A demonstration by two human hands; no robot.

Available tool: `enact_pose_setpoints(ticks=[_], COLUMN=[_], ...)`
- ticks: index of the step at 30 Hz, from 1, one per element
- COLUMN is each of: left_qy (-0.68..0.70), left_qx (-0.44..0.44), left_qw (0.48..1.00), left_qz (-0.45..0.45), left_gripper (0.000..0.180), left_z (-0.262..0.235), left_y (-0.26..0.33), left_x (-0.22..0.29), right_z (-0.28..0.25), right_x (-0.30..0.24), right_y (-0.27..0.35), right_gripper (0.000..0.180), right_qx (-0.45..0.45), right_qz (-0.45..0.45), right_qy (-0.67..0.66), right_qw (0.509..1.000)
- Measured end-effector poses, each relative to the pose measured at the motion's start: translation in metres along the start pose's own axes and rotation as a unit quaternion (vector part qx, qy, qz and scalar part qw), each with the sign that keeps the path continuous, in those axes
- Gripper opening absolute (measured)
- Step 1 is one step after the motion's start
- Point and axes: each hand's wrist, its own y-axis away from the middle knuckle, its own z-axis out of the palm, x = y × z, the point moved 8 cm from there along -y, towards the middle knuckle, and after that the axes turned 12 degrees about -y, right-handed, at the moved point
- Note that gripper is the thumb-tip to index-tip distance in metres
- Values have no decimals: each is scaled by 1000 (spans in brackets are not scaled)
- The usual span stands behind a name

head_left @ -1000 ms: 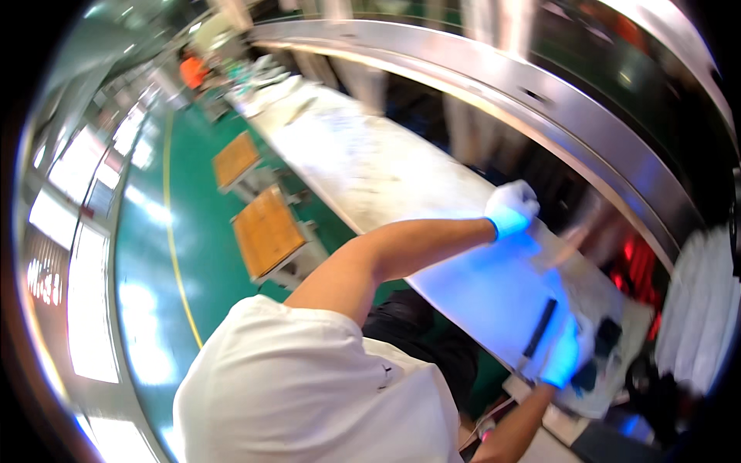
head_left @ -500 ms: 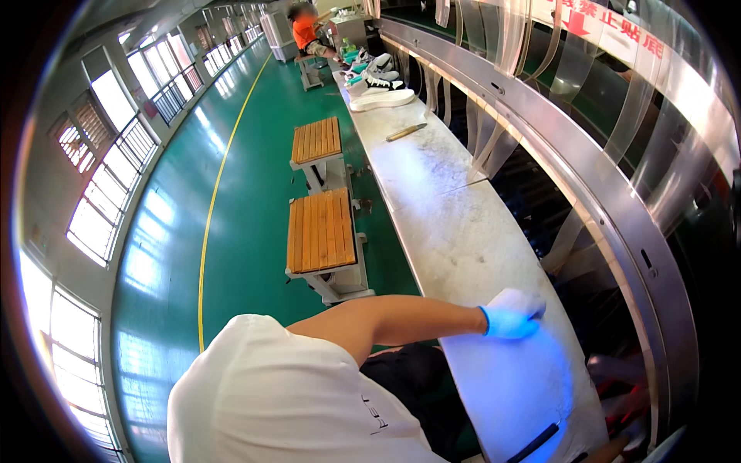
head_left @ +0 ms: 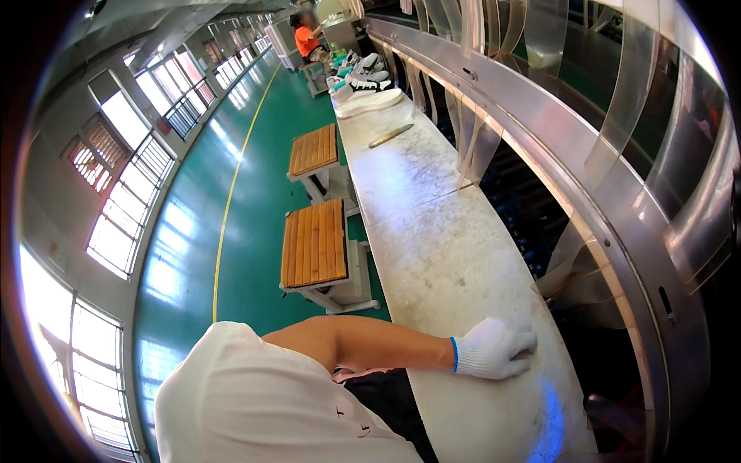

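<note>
My left hand (head_left: 494,349) wears a white knit glove with a blue cuff and lies palm down on the long white worktable (head_left: 432,231), near its right edge. Its fingers rest loosely on the surface and hold nothing. The bare forearm reaches across from my white-sleeved shoulder at the lower left. A patch of blue light falls on the table just below the hand. My right hand is out of view.
Two wooden-slat stools (head_left: 313,243) (head_left: 313,149) stand left of the table on the green floor. Farther along the table lie a thin stick-like tool (head_left: 390,136), a white sole (head_left: 369,102) and shoes (head_left: 356,77). A person in orange (head_left: 307,35) sits at the far end. A metal housing (head_left: 587,177) with clear strip curtains runs along the right.
The view has swung left along the table. My right hand and the dark objects near it have dropped out of view. My left hand stays resting on the table.
</note>
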Motion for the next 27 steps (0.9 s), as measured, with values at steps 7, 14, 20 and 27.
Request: enact_pose_setpoints(ticks=[7, 14, 20, 27], left_qy=[5, 6, 2, 13], left_qx=[22, 2, -2, 0], left_qw=[1000, 1000, 1000, 1000], left_qz=[17, 10, 16, 7], left_gripper=[23, 24, 22, 24], left_z=[4, 2, 1, 3], left_y=[1, 0, -2, 5], left_x=[-3, -1, 0, -7], right_z=[11, 19, 17, 18], right_x=[-12, -22, -25, -20], right_y=[4, 2, -2, -5], right_gripper=[40, 35, 30, 25], right_qx=[-16, -24, -17, -22], right_qz=[-13, -21, -28, -32], right_qy=[-26, -46, -28, -25], right_qw=[999, 998, 999, 999])
